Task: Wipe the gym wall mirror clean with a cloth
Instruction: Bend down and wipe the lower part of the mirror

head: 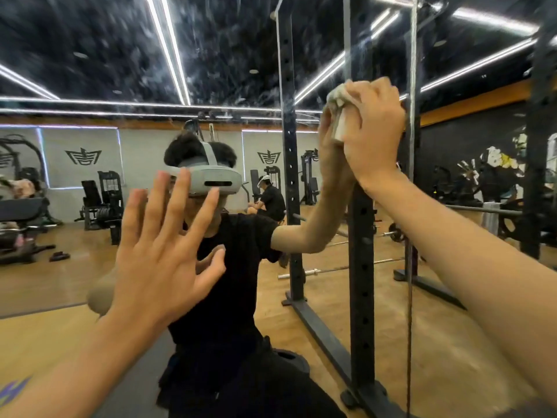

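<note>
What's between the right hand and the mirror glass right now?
A crumpled pale cloth, which the right hand holds against the mirror. The head view shows it.

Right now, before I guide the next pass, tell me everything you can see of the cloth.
The cloth is a pale, off-white rag that looks like soft fabric, bunched into a crumpled wad. The right hand grips it and presses it against the mirror, high on the glass. The hand covers most of it; only its left edge and a folded flap show, meeting their own reflection. Whether it is damp cannot be told.
</note>
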### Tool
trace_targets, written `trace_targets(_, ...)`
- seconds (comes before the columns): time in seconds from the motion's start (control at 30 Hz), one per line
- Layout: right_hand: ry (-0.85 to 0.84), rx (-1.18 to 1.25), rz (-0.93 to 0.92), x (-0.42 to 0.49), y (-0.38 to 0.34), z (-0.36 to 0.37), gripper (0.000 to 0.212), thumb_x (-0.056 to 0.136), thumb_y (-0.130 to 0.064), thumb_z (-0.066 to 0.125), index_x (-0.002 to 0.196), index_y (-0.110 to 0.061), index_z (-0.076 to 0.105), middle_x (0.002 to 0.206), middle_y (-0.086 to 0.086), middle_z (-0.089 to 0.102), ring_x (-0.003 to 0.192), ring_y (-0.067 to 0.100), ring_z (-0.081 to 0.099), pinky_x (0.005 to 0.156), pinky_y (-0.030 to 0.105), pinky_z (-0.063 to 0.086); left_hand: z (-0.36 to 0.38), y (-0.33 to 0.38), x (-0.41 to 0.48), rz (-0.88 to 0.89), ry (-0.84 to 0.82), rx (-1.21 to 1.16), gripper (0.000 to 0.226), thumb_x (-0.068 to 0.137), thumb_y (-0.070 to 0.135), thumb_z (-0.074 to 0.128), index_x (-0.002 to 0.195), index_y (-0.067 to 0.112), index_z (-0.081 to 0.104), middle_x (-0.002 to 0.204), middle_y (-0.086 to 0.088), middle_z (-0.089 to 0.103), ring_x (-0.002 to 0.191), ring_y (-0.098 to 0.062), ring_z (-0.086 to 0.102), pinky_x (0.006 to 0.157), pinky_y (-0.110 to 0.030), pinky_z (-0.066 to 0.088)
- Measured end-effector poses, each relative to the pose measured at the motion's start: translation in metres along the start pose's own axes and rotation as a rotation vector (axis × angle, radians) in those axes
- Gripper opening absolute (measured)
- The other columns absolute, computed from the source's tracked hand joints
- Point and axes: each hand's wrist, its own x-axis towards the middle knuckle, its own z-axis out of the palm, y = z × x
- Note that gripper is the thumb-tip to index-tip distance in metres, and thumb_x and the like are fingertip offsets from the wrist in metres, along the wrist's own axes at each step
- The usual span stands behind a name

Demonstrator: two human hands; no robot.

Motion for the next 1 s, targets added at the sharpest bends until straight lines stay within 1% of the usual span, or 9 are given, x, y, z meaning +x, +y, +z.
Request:
trace_targets(0.07, 0.063, -0.002, 0.068, 0.016, -0.01, 0.009, 0.02, 0.101, -0.011, 0.053, 0.106, -0.006, 0.072, 0.105, 0.013, 0.064, 0.095, 0.026, 0.059, 0.083, 0.009, 0.037, 0.004, -0.004, -0.002, 0.019, 0.005, 0.028, 0.083, 0.096, 0.055, 0.046, 0.168, 0.018, 0.027, 0.175, -0.019, 0.011, 0.162, -0.04, 0.01, 0.129, -0.063, 0.011)
trace_targets(0.17, 0.079, 0.01, 0.063, -0.049, -0.016, -0.002, 0.018, 0.102, -0.009, 0.056, 0.11, -0.003, 0.071, 0.102, 0.014, 0.063, 0.09, 0.023, 0.057, 0.078, 0.025, 0.048, 0.009, -0.002, -0.006, 0.022, 0.019, 0.05, 0.085, 0.095, 0.056, 0.048, 0.168, 0.017, 0.027, 0.175, -0.02, 0.012, 0.162, -0.042, 0.012, 0.128, -0.065, 0.015)
trace_targets(0.3, -0.097, -0.02, -0.084, -0.15, -0.012, -0.042, 0.022, 0.101, -0.003, 0.061, 0.12, 0.005, 0.07, 0.093, 0.018, 0.061, 0.08, 0.029, 0.057, 0.067, 0.038, 0.049, 0.009, -0.001, -0.005, 0.015, 0.009, 0.043, 0.087, 0.096, 0.061, 0.045, 0.168, 0.016, 0.026, 0.175, -0.021, 0.01, 0.162, -0.043, 0.011, 0.126, -0.067, 0.017)
trace_targets(0.43, -0.022, -0.034, -0.193, -0.062, -0.017, -0.016, 0.021, 0.104, -0.01, 0.053, 0.104, 0.001, 0.071, 0.091, 0.018, 0.062, 0.086, 0.024, 0.054, 0.073, 0.03, 0.045, 0.01, -0.001, -0.005, 0.02, 0.004, 0.062, 0.089, 0.096, 0.065, 0.045, 0.168, 0.015, 0.025, 0.175, -0.022, 0.011, 0.161, -0.044, 0.012, 0.126, -0.067, 0.016)
trace_targets(0.57, 0.088, -0.02, -0.021, 0.028, -0.034, 0.022, 0.022, 0.098, -0.01, 0.05, 0.102, -0.004, 0.072, 0.101, 0.014, 0.066, 0.095, 0.027, 0.061, 0.082, 0.009, 0.036, 0.011, -0.002, -0.004, 0.026, 0.005, 0.064, 0.089, 0.096, 0.066, 0.045, 0.168, 0.016, 0.026, 0.175, -0.022, 0.011, 0.161, -0.043, 0.012, 0.127, -0.066, 0.016)
trace_targets(0.67, 0.103, 0.057, 0.002, -0.033, -0.051, 0.013, 0.017, 0.103, -0.006, 0.054, 0.106, -0.004, 0.071, 0.097, 0.013, 0.063, 0.09, 0.019, 0.055, 0.079, 0.021, 0.046, 0.011, -0.002, -0.005, 0.028, 0.013, 0.061, 0.088, 0.097, 0.066, 0.044, 0.168, 0.016, 0.027, 0.175, -0.022, 0.012, 0.161, -0.043, 0.013, 0.127, -0.066, 0.017)
trace_targets(0.8, -0.113, 0.024, -0.243, -0.121, -0.048, -0.026, 0.035, 0.111, -0.019, 0.047, 0.117, 0.005, 0.071, 0.089, 0.017, 0.063, 0.084, 0.021, 0.048, 0.075, 0.028, 0.043, 0.012, -0.001, -0.005, 0.027, 0.015, 0.054, 0.087, 0.097, 0.065, 0.045, 0.167, 0.016, 0.028, 0.175, -0.021, 0.013, 0.161, -0.043, 0.014, 0.127, -0.066, 0.017)
trace_targets(0.9, -0.103, 0.003, -0.405, -0.066, -0.036, -0.022, 0.023, 0.106, -0.01, 0.054, 0.113, 0.002, 0.072, 0.089, 0.018, 0.064, 0.086, 0.021, 0.05, 0.076, 0.03, 0.042, 0.012, -0.001, -0.005, 0.033, 0.029, 0.053, 0.087, 0.097, 0.064, 0.045, 0.167, 0.016, 0.029, 0.175, -0.021, 0.014, 0.161, -0.043, 0.014, 0.127, -0.065, 0.016)
trace_targets(1.0, 0.004, -0.04, -0.237, 0.03, -0.046, 0.015, 0.021, 0.1, -0.009, 0.051, 0.105, -0.005, 0.071, 0.098, 0.015, 0.066, 0.092, 0.026, 0.059, 0.081, 0.031, 0.048, 0.013, -0.002, -0.005, 0.033, 0.042, 0.041, 0.086, 0.097, 0.064, 0.045, 0.167, 0.016, 0.03, 0.175, -0.021, 0.013, 0.161, -0.042, 0.014, 0.128, -0.064, 0.016)
